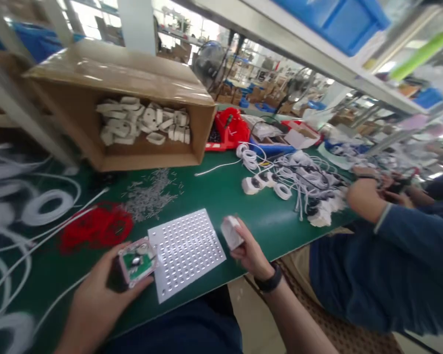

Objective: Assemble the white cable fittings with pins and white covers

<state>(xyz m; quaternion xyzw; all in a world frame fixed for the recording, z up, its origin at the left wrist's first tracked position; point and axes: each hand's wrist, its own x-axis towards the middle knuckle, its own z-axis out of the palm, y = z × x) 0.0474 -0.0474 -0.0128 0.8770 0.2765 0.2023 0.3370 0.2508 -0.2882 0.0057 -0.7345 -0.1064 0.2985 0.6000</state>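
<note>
My left hand (pixel 103 290) is closed around a small square housing with a green circuit board (pixel 139 263) facing up inside it. In my right hand (pixel 251 253) is a white plastic housing (pixel 231 232), gripped between thumb and fingers above the table's front part. Between the two hands lies a white perforated plate (pixel 190 250) with rows of holes, tilted on the green table (pixel 203 189). Behind my left hand are a pile of red rings (pixel 96 228) and a scatter of small screws (pixel 151 194).
A cardboard box (pixel 155 160) on its side holds several white housings (pixel 125 123). Red bins (pixel 232 130) stand beside it. Coiled white cables (pixel 51 206) lie at left; more cables (pixel 299 172) lie at right, near a co-worker's arm (pixel 369 201). A shelf with a blue bin (pixel 339 19) hangs overhead.
</note>
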